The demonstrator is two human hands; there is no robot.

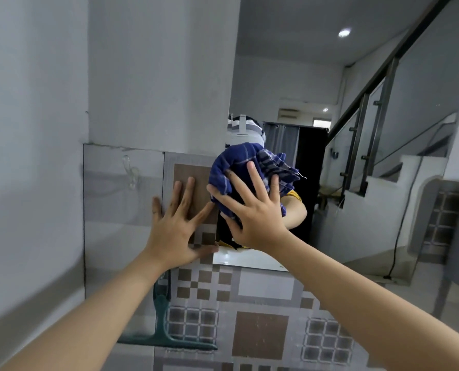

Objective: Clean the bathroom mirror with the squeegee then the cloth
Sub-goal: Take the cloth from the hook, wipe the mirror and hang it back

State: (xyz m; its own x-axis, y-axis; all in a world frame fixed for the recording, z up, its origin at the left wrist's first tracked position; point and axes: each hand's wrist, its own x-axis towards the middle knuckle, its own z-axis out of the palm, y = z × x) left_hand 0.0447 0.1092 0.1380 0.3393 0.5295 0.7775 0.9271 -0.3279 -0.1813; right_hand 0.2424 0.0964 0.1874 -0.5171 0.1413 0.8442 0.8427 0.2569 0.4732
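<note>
— Head view: where does the cloth (pixel 249 170) sit?

— Under the right hand (pixel 255 212), bunched against the mirror (pixel 316 103). The fingers (pixel 258 180) spread wide over it and press rather than pinch; blue folds spill out above the fingertips.

— And the left hand (pixel 177 226)?

— Flat on the tiled wall (pixel 263 287), fingers fanned wide, holding nothing, its thumb just at the mirror's lower left corner.

— The squeegee (pixel 164 330)?

— Well below both sets of fingers, green, blade down against the tiles. It looks propped there, though blur hides what bears it.
</note>
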